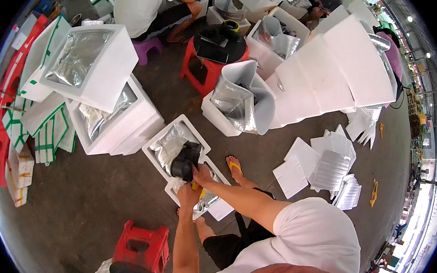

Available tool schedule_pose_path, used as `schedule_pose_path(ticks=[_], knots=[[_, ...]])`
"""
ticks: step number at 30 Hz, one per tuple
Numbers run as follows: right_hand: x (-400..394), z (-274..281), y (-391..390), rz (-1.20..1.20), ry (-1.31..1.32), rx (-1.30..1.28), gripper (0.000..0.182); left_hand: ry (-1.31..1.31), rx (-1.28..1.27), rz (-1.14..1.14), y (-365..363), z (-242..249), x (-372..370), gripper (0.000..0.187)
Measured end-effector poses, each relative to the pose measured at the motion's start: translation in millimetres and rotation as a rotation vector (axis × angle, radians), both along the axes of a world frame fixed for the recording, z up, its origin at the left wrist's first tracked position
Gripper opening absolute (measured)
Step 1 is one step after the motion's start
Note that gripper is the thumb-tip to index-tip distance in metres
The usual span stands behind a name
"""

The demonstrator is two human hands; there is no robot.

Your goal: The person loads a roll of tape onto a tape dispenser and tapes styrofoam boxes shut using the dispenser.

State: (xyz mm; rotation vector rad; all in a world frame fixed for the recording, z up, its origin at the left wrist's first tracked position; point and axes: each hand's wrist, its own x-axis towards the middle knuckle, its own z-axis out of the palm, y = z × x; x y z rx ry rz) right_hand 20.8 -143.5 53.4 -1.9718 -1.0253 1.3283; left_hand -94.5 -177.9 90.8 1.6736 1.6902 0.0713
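Note:
Both my hands are close together over two white foam boxes lined with silver foil, on the floor in front of me. In the farther foam box point(199, 136) lies a crumpled black plastic bag point(183, 162) on the silver foil liner point(170, 142). My right hand point(202, 176) is closed at the near edge of the bag, fingers partly hidden. Just left of it and nearer to me, my left hand point(188, 193) is closed over the nearer foam box point(223, 178); its grip is hidden. A small yellow thing point(196, 186) shows between my hands.
Stacked foil-lined boxes point(123, 127) stand at the left. A red stool point(213, 62) with a phone on it stands ahead, another red stool point(144, 243) behind left. Foam lids point(315, 160) lie on the right. A seated person point(146, 13) is at the back.

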Motion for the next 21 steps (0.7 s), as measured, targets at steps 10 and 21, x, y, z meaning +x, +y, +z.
schedule_pose_path(ticks=[10,21], knots=[[-11,-44,35,-0.285,-0.139,0.024,0.048,-0.153,0.032,-0.126,-12,47,-28,0.041],[5,-73,79,-0.415,-0.216,-0.138,0.051,-0.995,-0.203,0.615,-79,113,-54,0.036]])
